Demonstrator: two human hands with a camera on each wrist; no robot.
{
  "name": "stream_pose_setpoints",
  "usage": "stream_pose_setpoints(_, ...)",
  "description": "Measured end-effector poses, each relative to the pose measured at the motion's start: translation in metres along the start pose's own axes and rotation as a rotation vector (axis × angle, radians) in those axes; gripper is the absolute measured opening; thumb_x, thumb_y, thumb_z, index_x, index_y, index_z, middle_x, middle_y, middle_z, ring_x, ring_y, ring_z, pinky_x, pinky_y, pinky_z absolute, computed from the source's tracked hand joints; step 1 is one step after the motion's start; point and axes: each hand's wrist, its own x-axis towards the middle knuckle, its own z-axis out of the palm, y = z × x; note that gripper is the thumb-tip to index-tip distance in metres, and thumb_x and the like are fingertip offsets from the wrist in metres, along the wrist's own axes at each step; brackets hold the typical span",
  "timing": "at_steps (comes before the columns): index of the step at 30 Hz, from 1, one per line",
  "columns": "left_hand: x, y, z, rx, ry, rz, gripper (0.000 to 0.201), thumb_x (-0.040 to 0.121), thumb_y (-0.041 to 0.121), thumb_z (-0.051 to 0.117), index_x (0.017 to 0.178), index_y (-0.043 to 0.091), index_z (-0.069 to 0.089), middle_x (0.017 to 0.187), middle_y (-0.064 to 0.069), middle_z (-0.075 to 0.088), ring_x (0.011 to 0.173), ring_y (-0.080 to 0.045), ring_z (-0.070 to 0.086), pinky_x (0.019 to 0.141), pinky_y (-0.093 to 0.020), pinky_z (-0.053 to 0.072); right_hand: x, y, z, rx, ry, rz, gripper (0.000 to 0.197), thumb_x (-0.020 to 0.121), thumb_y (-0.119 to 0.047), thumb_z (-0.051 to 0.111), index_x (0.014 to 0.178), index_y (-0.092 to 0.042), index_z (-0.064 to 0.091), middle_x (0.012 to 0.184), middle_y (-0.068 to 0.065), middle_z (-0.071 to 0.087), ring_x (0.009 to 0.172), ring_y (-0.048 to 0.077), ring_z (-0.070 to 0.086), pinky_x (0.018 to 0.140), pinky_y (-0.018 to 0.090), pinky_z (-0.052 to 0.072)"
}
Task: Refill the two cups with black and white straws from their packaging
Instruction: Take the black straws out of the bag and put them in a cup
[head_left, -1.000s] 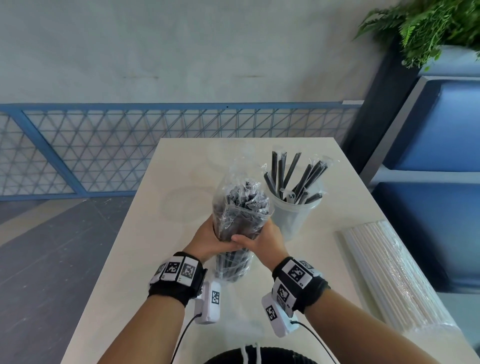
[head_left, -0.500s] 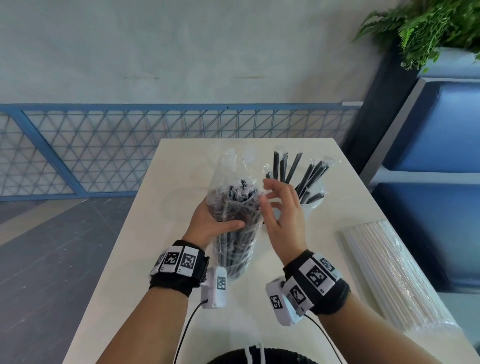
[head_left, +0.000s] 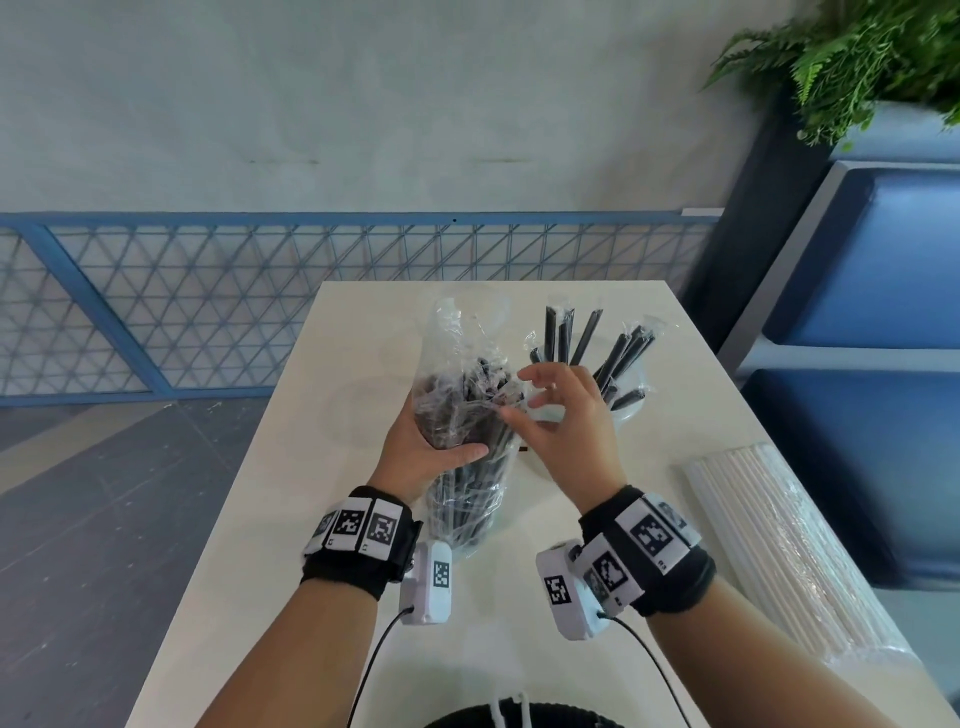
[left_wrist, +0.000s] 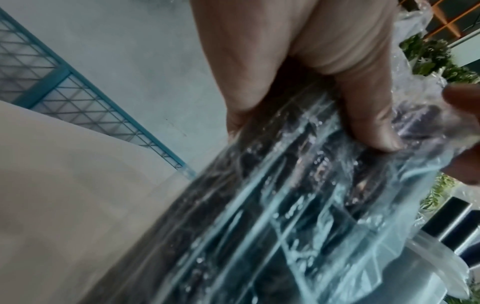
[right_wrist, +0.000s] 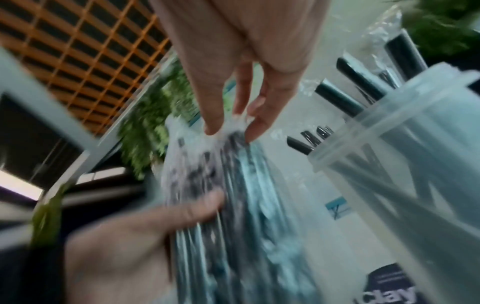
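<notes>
A clear plastic bag of black straws (head_left: 460, 410) stands upright on the white table (head_left: 291, 519). My left hand (head_left: 441, 447) grips it round the middle, thumb across the front (left_wrist: 369, 123). At the bag's open top, my right hand (head_left: 530, 408) pinches the crinkled plastic and straw ends between thumb and fingers (right_wrist: 231, 128). Just right of the bag a clear cup (head_left: 631, 402) holds several wrapped black straws (right_wrist: 345, 78). A wrapped pack of white straws (head_left: 779, 545) lies at the table's right edge.
A faint clear round shape (head_left: 358, 410) shows left of the bag; I cannot tell what it is. Beyond the table's far edge runs a blue mesh railing (head_left: 208, 312). Blue seats (head_left: 872, 415) and a plant (head_left: 857, 57) stand on the right.
My right hand let go of the bag's middle, rose and now pinches at its top. The left hand kept its grip, and the bag shifted slightly away from me.
</notes>
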Motion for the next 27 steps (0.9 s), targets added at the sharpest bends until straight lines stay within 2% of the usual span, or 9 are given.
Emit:
stream_pose_setpoints(3, 0.0, -0.003, 0.0, 0.003, -0.015, -0.003, 0.095, 0.041, 0.033, 0.091, 0.124, 0.027, 0.048, 0.119, 0.003, 0.064, 0.112, -0.013, 0.06, 0.1, -0.045, 0.046, -0.01, 0.008, 0.008, 0.068, -0.021, 0.096, 0.052, 0.068, -0.014, 0.08, 0.106, -0.022, 0.046, 0.089, -0.009, 0.051, 0.071, 0.001, 0.053, 0.062, 0.006, 0.045)
stream_pose_setpoints(5, -0.001, -0.003, 0.001, 0.029, -0.029, -0.001, 0.092, 0.041, 0.031, 0.091, 0.121, 0.035, 0.046, 0.119, 0.007, 0.063, 0.112, -0.009, 0.06, 0.1, -0.041, 0.047, -0.01, 0.017, 0.013, 0.128, -0.046, 0.199, 0.057, 0.066, -0.013, 0.082, 0.109, -0.02, 0.044, 0.079, -0.01, 0.052, 0.065, 0.003, 0.053, 0.059, 0.007, 0.046)
stream_pose_setpoints(7, -0.002, -0.005, 0.003, 0.055, -0.046, 0.014, 0.087, 0.047, 0.02, 0.092, 0.116, 0.042, 0.043, 0.117, 0.01, 0.062, 0.109, -0.004, 0.06, 0.098, -0.039, 0.048, -0.01, 0.025, 0.017, 0.091, -0.094, 0.25, 0.063, 0.065, -0.015, 0.082, 0.115, -0.017, 0.044, 0.077, -0.009, 0.053, 0.063, 0.004, 0.053, 0.056, 0.007, 0.046)
stream_pose_setpoints(9, -0.002, -0.007, 0.003, 0.051, -0.058, 0.015, 0.084, 0.05, 0.014, 0.091, 0.115, 0.04, 0.044, 0.114, 0.01, 0.063, 0.106, -0.002, 0.061, 0.097, -0.04, 0.05, -0.011, 0.028, 0.021, -0.005, -0.132, 0.234, 0.067, 0.065, -0.02, 0.083, 0.119, -0.015, 0.043, 0.079, -0.009, 0.053, 0.066, 0.007, 0.056, 0.056, 0.008, 0.046)
stream_pose_setpoints(11, -0.002, -0.009, 0.003, 0.043, -0.061, 0.009, 0.086, 0.045, 0.023, 0.092, 0.118, 0.032, 0.046, 0.114, 0.006, 0.064, 0.106, -0.006, 0.062, 0.096, -0.042, 0.05, -0.013, 0.028, 0.022, -0.039, -0.119, 0.182, 0.067, 0.067, -0.024, 0.081, 0.121, -0.016, 0.043, 0.086, -0.011, 0.052, 0.071, 0.011, 0.058, 0.059, 0.011, 0.046)
stream_pose_setpoints(15, -0.001, -0.013, 0.001, 0.056, -0.065, -0.003, 0.093, 0.041, 0.032, 0.089, 0.123, 0.023, 0.046, 0.115, 0.002, 0.065, 0.108, -0.013, 0.063, 0.097, -0.045, 0.049, -0.011, 0.021, 0.02, 0.035, 0.033, 0.098, 0.041, 0.081, -0.032, 0.068, 0.116, -0.02, 0.051, 0.103, -0.004, 0.055, 0.073, 0.003, 0.057, 0.066, 0.006, 0.045)
stream_pose_setpoints(19, 0.001, -0.015, -0.001, 0.075, -0.055, 0.0, 0.094, 0.043, 0.034, 0.088, 0.126, 0.024, 0.045, 0.116, 0.005, 0.064, 0.109, -0.009, 0.061, 0.097, -0.04, 0.049, -0.002, 0.018, 0.019, -0.032, -0.033, 0.156, 0.043, 0.083, -0.033, 0.066, 0.12, -0.013, 0.056, 0.107, -0.001, 0.056, 0.072, 0.0, 0.054, 0.063, -0.004, 0.038)
stream_pose_setpoints(23, 0.002, -0.018, -0.005, 0.095, -0.061, 0.004, 0.091, 0.046, 0.03, 0.089, 0.126, 0.019, 0.046, 0.114, 0.003, 0.066, 0.107, -0.009, 0.063, 0.095, -0.039, 0.05, 0.005, 0.017, 0.015, -0.037, -0.135, 0.155, 0.048, 0.077, -0.035, 0.072, 0.118, -0.015, 0.058, 0.106, 0.001, 0.061, 0.076, 0.007, 0.058, 0.063, -0.004, 0.038)
stream_pose_setpoints(27, 0.001, -0.016, -0.003, 0.077, -0.105, 0.013, 0.091, 0.05, 0.017, 0.089, 0.128, 0.021, 0.042, 0.114, 0.006, 0.064, 0.108, -0.008, 0.062, 0.09, -0.025, 0.052, 0.005, 0.017, 0.017, -0.072, -0.105, 0.178, 0.051, 0.081, -0.027, 0.068, 0.126, -0.012, 0.052, 0.106, -0.003, 0.056, 0.073, 0.005, 0.054, 0.059, -0.001, 0.039)
